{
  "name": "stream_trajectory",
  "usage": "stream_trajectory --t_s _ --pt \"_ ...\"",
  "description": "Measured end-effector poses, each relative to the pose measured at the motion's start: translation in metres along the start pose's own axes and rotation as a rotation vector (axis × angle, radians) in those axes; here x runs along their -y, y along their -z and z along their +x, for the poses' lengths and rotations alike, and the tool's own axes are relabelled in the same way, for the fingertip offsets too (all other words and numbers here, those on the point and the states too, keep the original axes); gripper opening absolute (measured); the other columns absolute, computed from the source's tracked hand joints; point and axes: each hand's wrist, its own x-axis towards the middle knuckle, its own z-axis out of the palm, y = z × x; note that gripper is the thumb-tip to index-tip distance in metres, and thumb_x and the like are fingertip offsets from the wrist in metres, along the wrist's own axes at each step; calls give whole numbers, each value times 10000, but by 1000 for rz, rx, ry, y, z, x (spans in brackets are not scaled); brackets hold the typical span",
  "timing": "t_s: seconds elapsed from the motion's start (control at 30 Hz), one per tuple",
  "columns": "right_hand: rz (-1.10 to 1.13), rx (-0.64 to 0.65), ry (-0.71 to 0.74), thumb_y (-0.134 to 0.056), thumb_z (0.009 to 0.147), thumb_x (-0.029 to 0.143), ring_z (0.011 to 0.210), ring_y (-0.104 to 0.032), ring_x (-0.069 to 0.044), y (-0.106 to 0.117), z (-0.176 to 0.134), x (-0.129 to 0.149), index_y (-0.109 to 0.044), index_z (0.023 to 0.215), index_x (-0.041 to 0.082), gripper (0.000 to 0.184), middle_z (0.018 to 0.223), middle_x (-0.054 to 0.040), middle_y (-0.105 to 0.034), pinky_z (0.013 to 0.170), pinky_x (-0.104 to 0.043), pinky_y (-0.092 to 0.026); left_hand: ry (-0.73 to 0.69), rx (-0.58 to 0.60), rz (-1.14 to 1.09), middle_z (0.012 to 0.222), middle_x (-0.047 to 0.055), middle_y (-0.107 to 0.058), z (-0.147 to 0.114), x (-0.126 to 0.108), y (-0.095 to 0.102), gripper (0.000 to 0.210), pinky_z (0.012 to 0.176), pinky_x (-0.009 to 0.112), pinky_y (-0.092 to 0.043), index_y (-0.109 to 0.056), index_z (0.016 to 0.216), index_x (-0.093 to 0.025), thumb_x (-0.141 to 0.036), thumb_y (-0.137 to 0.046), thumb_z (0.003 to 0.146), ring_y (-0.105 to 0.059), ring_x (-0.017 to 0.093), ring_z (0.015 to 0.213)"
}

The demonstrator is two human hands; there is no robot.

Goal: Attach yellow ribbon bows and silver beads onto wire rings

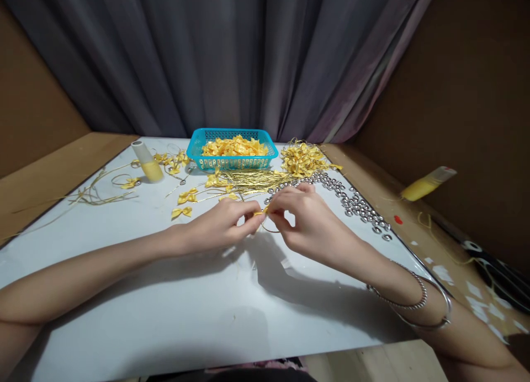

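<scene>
Both hands meet over the middle of the white board. My left hand (226, 222) pinches one end of a small yellow ribbon bow (260, 212) between thumb and forefinger. From the other side, my right hand (304, 213) is closed on the bow too, its fingertips hiding much of it. A thin gold cord (271, 231) loops below the fingers. Loose yellow bows (182, 212) lie left of my left hand. Behind my hands is a bundle of straight gold cords (256, 180). Silver rings or beads (360, 205) are scattered beyond my right hand.
A blue basket (232, 164) of yellow bows stands at the back, beside a heap of bows with cords (304, 158). A bottle (148, 162) with yellow contents stands left; a similar bottle (428, 184) is at right. Black-handled scissors (492, 266) and paper scraps (443, 273) lie far right.
</scene>
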Motion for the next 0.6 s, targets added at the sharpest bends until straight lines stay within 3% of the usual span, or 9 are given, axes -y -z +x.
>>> stream_trajectory --t_s 0.23,0.37,0.6 --pt "9 6 -10 -490 661 -23 654 -512 -144 3 -2 3 -569 671 163 202 673 -2 -606 736 -300 -272 143 84 -194 671 -8 -650 3 -3 7 326 594 214 -404 -602 688 -166 -317 -424 916 -557 109 624" --pt "15 10 -22 -482 650 -33 649 -503 -142 4 -1 3 -556 659 165 211 663 5 -597 734 -300 -266 145 102 -267 705 -4 -664 5 -3 8 349 718 237 -433 -594 692 -170 -300 -376 932 -580 122 705" --pt "16 -3 -36 -483 654 -24 665 -501 -144 1 -2 2 -566 670 161 203 672 2 -601 731 -299 -267 154 91 -239 711 -5 -669 3 -3 5 342 695 232 -435 -571 693 -172 -316 -376 934 -585 123 702"
